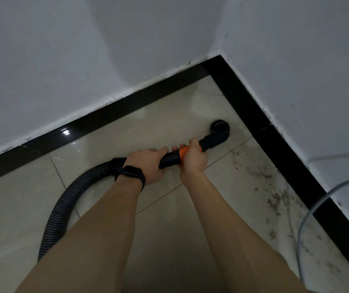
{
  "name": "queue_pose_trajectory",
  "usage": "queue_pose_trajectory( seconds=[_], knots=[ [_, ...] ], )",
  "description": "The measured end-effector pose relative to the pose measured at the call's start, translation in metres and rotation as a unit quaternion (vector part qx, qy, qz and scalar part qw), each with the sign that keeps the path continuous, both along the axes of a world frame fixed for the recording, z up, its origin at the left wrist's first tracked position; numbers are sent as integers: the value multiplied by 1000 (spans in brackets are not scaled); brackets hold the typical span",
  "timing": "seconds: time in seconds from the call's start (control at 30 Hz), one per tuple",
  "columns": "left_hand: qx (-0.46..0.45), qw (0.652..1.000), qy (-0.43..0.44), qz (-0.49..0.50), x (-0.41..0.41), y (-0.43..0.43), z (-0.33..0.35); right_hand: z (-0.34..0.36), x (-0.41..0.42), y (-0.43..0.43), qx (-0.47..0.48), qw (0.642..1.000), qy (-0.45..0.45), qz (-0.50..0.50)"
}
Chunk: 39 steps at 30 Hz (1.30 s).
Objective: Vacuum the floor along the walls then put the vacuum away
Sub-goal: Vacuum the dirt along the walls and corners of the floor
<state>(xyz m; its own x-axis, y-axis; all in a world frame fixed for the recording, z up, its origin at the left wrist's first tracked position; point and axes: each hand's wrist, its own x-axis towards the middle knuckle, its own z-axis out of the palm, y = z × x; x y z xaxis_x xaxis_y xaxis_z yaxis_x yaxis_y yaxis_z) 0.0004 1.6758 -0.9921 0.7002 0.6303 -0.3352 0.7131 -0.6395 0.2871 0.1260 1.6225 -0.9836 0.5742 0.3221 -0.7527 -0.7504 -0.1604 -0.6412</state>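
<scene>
The vacuum's handle tube (170,160) is gripped by both hands. The right hand (192,158) is curled round the orange collar just behind the round brush nozzle (220,130). The left hand (146,163), with a black watch (130,173) at its wrist, is wrapped round the tube further back from the nozzle, where the ribbed hose (63,208) begins. The nozzle is set on the tiled floor (169,240), near the black skirting (254,106) of the right-hand wall and short of the room corner beyond it.

The step in hand is judged to be the sweep along this wall. A trail of dirt (275,199) lies back from the nozzle, toward the person, against that skirting. It is best taken by drawing the nozzle slowly back along the skirting, with the bristles kept flat on the tile and tight to the edge. A grey cable (317,205) is draped across the floor further back again from the nozzle; it should be kept clear of the brush, or lifted aside first.
</scene>
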Motion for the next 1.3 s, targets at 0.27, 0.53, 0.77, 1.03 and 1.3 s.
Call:
queue_pose_trajectory(
  seconds=[0.27,0.53,0.77,1.03,1.3],
  knots=[
    [-25,1000,3,4,29,0,5,-2,24,0,0,1000,-9,-15],
    [-50,999,-6,-7,54,0,9,-3,48,-2,-14,999,-26,-30],
    [-31,999,-6,-18,66,-5,7,-5,56,-6,-11,998,-29,-51],
    [-59,998,-19,-13,75,2,6,-6,64,2,-40,996,-56,-61],
    [-117,993,-30,13,76,23,2,-2,68,21,-65,994,-66,-55]
  ],
)
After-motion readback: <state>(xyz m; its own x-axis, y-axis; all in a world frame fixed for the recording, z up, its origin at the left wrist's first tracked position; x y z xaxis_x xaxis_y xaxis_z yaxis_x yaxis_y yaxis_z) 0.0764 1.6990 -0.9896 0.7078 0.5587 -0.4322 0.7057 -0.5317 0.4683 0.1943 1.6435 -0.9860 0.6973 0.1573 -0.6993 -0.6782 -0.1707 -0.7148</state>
